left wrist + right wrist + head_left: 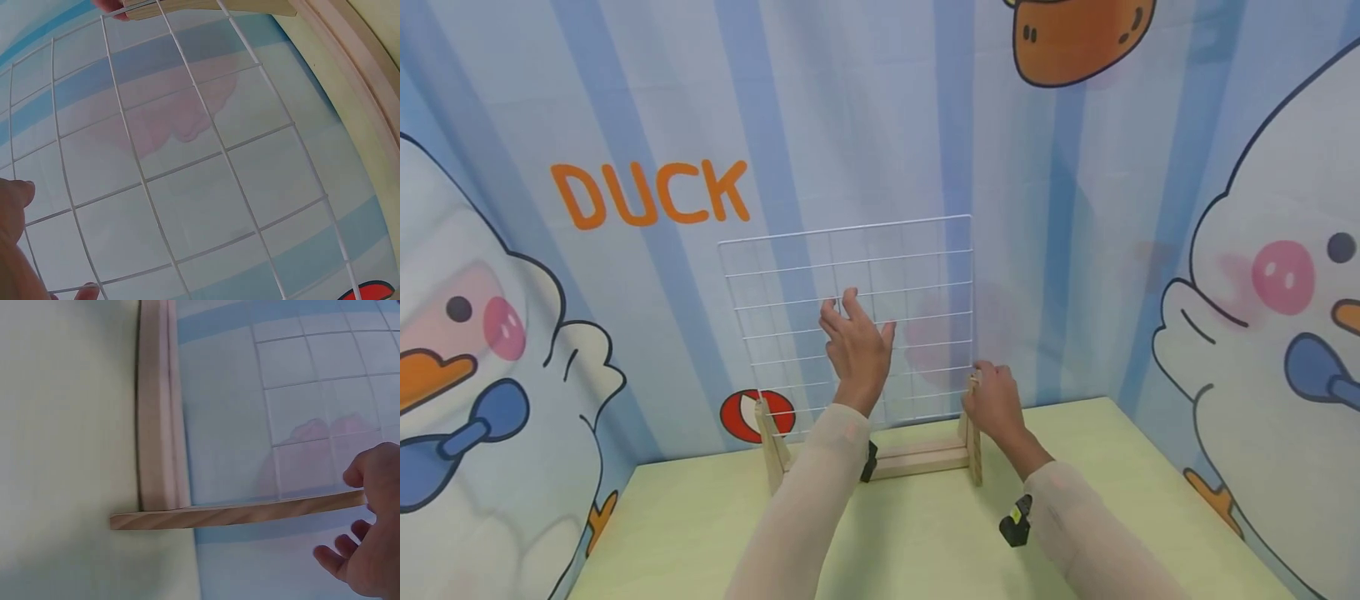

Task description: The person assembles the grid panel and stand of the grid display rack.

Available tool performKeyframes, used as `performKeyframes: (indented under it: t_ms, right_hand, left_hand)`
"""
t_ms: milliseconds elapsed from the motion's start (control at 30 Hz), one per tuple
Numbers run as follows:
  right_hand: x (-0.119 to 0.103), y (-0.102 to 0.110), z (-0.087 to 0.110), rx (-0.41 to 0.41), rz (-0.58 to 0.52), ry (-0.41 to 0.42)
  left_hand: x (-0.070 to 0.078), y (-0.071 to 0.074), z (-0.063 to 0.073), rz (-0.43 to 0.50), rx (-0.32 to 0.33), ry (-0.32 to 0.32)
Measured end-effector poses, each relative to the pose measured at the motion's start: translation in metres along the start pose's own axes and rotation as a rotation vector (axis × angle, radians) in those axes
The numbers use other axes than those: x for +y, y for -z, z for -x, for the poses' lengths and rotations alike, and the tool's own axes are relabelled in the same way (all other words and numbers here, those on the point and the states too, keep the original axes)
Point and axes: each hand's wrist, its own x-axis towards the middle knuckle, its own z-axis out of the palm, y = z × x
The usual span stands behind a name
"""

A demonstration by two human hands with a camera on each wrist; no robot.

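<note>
A white wire grid panel (925, 325) stands upright between the two side posts of a wooden stand (925, 460). My left hand (859, 354) is at the middle of the panel, its spread fingers slightly bent against the wires; in the left wrist view the thumb (19, 194) lies over the grid and a fingertip shows at the lower edge. With thumb and fingers my right hand (996, 404) pinches the top of the right post (250, 515), at the panel's lower right corner. My left sleeve hides part of the stand's crossbar.
The stand rests on a pale yellow-green table (700, 517), near its back edge. Behind it hangs a blue striped cloth (880, 125) printed with ducks and orange lettering. Black devices are strapped at both wrists, one of them a dark wrist camera (1017, 522) under the right sleeve.
</note>
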Motion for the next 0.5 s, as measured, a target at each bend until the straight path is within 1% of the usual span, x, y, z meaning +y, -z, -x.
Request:
performKeyframes:
  t_ms: [100, 233, 333, 500]
  right_hand:
    - [-0.013, 0.008, -0.007, 0.092, -0.054, 0.017]
    - [-0.038, 0.022, -0.020, 0.214, -0.109, 0.061]
    - [-0.058, 0.035, -0.030, 0.278, -0.136, 0.092]
    - [-0.088, 0.053, -0.044, 0.338, -0.114, 0.120]
  left_hand:
    - [0.000, 0.000, 0.000, 0.007, -0.001, 0.002]
    - [-0.001, 0.001, 0.000, 0.009, -0.004, 0.006]
    - [-0.001, 0.001, -0.001, 0.009, -0.010, 0.014]
    - [-0.002, 0.000, 0.000, 0.008, -0.012, 0.019]
